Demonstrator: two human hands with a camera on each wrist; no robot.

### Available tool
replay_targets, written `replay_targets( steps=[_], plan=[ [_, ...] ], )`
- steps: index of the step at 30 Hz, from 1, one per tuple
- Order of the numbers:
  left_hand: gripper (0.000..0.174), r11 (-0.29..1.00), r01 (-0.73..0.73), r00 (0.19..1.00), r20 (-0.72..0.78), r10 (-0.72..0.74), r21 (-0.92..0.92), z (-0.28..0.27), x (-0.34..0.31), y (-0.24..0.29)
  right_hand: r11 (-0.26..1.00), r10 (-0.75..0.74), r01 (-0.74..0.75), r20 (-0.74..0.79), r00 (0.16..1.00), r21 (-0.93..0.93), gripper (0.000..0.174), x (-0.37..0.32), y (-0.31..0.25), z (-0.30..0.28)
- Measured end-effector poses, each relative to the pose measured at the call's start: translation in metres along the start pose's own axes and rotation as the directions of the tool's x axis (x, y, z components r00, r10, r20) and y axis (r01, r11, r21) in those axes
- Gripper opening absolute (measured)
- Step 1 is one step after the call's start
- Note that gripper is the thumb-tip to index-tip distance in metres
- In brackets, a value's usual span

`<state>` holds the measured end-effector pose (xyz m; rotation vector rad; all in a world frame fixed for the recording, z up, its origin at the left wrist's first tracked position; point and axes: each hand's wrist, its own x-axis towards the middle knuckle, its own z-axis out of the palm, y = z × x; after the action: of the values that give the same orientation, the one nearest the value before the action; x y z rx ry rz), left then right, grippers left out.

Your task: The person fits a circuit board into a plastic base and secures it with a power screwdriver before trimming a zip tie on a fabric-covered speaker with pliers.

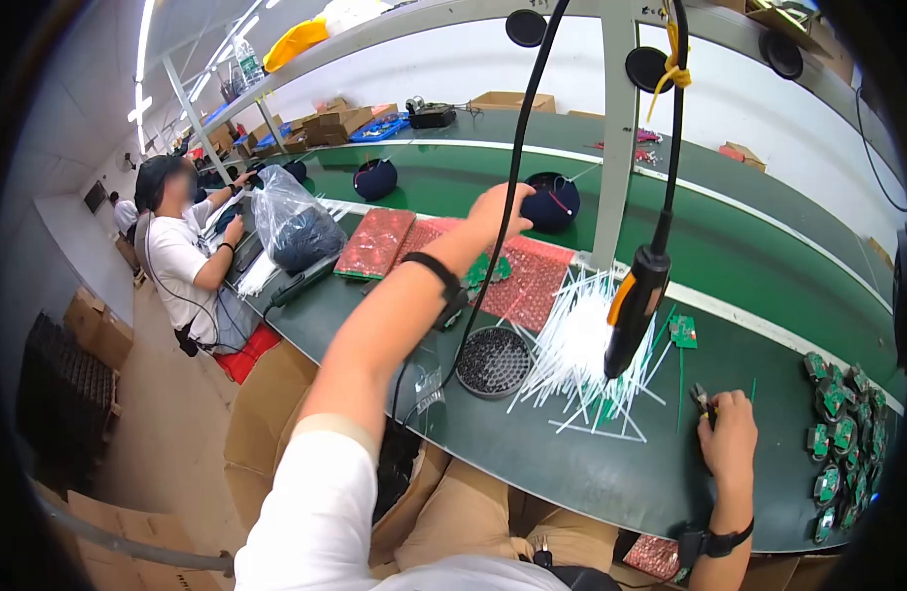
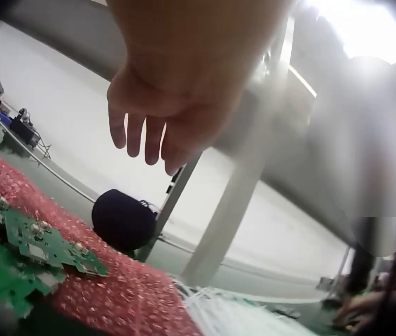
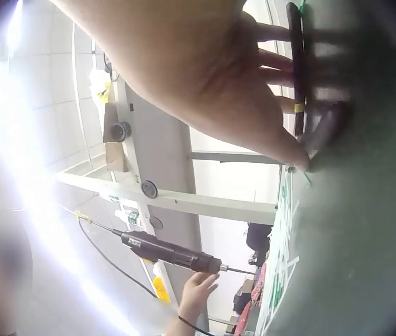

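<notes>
My left hand (image 1: pixel 503 209) (image 2: pixel 173 105) reaches out over the red bubble wrap (image 1: pixel 527 286) (image 2: pixel 124 287), fingers extended, beside a dark blue round object (image 1: pixel 550 205) (image 2: pixel 123 220) on the green belt. The left wrist view shows a gap between the fingers and that object. At the right, my right hand (image 1: pixel 731 438) (image 3: pixel 254 91) grips a pair of dark-handled cutters (image 1: pixel 703 398) (image 3: pixel 296 70) low at the table surface. Green circuit boards (image 1: pixel 488 268) (image 2: pixel 37 241) lie on the bubble wrap under my left forearm.
White strips (image 1: pixel 586 340) lie piled mid-table beside a round tray (image 1: pixel 494 386) of small dark parts. A power screwdriver (image 1: pixel 638 310) hangs above them. Board assemblies (image 1: pixel 842 433) stand far right. Another person (image 1: pixel 182 256) sits at the left. A metal post (image 1: pixel 614 138) rises behind.
</notes>
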<state>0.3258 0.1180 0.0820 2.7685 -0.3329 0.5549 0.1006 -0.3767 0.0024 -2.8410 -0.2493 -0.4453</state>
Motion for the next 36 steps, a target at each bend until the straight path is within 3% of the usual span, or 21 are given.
replay_targets(
  steps=[2, 3, 4, 6, 8, 10, 11, 13, 17, 18, 19, 20, 21, 24, 25, 27, 30, 32, 34, 36],
  plan=[
    [0.077, 0.989, -0.064, 0.997, -0.024, 0.068, 0.131, 0.022, 0.022, 0.004, 1.0, -0.014, 0.014, -0.002, 1.0, -0.004, 0.024, 0.004, -0.002, -0.003],
    [0.083, 0.97, -0.115, 0.99, -0.052, 0.129, 0.215, 0.031, 0.028, 0.008, 0.995, 0.05, -0.043, -0.077, 0.996, 0.094, 0.024, 0.007, -0.002, -0.001],
    [0.081, 0.983, -0.059, 0.998, 0.031, 0.054, 0.173, 0.037, 0.036, 0.01, 0.977, 0.12, -0.091, -0.144, 0.982, 0.193, 0.023, 0.01, -0.001, -0.002],
    [0.074, 0.935, -0.054, 0.998, 0.026, 0.048, 0.351, 0.046, 0.038, 0.018, 0.957, 0.187, -0.156, -0.109, 0.976, 0.243, 0.02, 0.017, 0.008, -0.005],
    [0.061, 0.881, -0.117, 0.982, -0.077, 0.171, 0.458, 0.058, 0.038, 0.009, 0.762, 0.309, -0.151, -0.149, 0.939, 0.63, 0.018, 0.022, 0.028, 0.005],
    [0.055, 0.862, -0.163, 0.972, -0.075, 0.225, 0.479, 0.054, 0.029, 0.011, 0.694, 0.338, -0.152, -0.133, 0.931, 0.703, 0.018, 0.025, 0.041, 0.005],
    [0.055, 0.892, -0.115, 0.981, -0.094, 0.172, 0.438, 0.05, 0.024, 0.012, 0.585, 0.371, -0.121, -0.132, 0.919, 0.802, 0.019, 0.028, 0.048, 0.011],
    [0.055, 0.948, -0.042, 0.988, -0.129, 0.087, 0.314, 0.029, 0.015, 0.014, 0.373, 0.448, -0.11, -0.075, 0.891, 0.921, 0.019, 0.033, 0.058, 0.018],
    [0.054, 0.981, 0.036, 0.923, -0.383, 0.041, 0.192, -0.052, -0.045, 0.016, 0.42, 0.423, -0.17, -0.026, 0.906, 0.891, 0.02, 0.036, 0.064, 0.015],
    [0.055, 0.989, -0.01, 0.93, -0.361, 0.063, 0.146, -0.089, -0.073, 0.034, 0.417, 0.428, -0.183, -0.015, 0.904, 0.89, 0.02, 0.037, 0.065, 0.012],
    [0.064, 0.989, 0.091, 0.956, -0.29, -0.054, 0.117, -0.103, -0.09, 0.01, 0.391, 0.407, -0.227, 0.053, 0.912, 0.892, 0.021, 0.036, 0.066, 0.009],
    [0.063, 0.963, 0.024, 0.888, -0.449, 0.102, 0.268, -0.125, -0.131, 0.028, 0.368, 0.381, -0.271, 0.122, 0.916, 0.89, 0.022, 0.035, 0.067, 0.004],
    [0.061, 0.977, 0.064, 0.919, -0.393, 0.022, 0.203, -0.153, -0.166, 0.044, 0.321, 0.394, -0.311, 0.173, 0.903, 0.895, 0.022, 0.034, 0.057, -0.003],
    [0.046, 0.997, -0.025, 0.946, -0.32, 0.049, 0.079, -0.199, -0.264, 0.098, 0.307, 0.435, -0.433, 0.28, 0.856, 0.848, 0.019, 0.034, 0.035, -0.019],
    [0.043, 0.999, 0.031, 0.972, -0.235, -0.025, 0.02, -0.207, -0.295, 0.114, 0.311, 0.414, -0.441, 0.297, 0.86, 0.842, 0.021, 0.033, 0.038, -0.016],
    [0.048, 0.999, -0.018, 0.995, -0.102, 0.014, -0.04, -0.207, -0.332, 0.145, 0.281, 0.412, -0.428, 0.295, 0.862, 0.859, 0.023, 0.032, 0.045, -0.007],
    [0.046, 0.974, -0.143, 0.984, 0.085, 0.159, -0.173, -0.176, -0.342, 0.173, 0.251, 0.41, -0.422, 0.299, 0.862, 0.871, 0.029, 0.03, 0.052, 0.002],
    [0.045, 0.942, -0.192, 0.96, 0.146, 0.238, -0.274, -0.147, -0.333, 0.181, 0.198, 0.295, -0.344, 0.279, 0.914, 0.918, 0.031, 0.026, 0.055, 0.0],
    [0.046, 0.92, -0.252, 0.936, 0.165, 0.31, -0.299, -0.121, -0.323, 0.185, 0.443, 0.214, -0.267, 0.188, 0.959, 0.856, 0.034, 0.014, 0.038, -0.016],
    [0.046, 0.898, -0.348, 0.894, 0.193, 0.404, -0.268, -0.104, -0.311, 0.188, 0.425, 0.251, -0.287, 0.192, 0.949, 0.859, 0.034, -0.019, 0.009, -0.042]
  ],
)
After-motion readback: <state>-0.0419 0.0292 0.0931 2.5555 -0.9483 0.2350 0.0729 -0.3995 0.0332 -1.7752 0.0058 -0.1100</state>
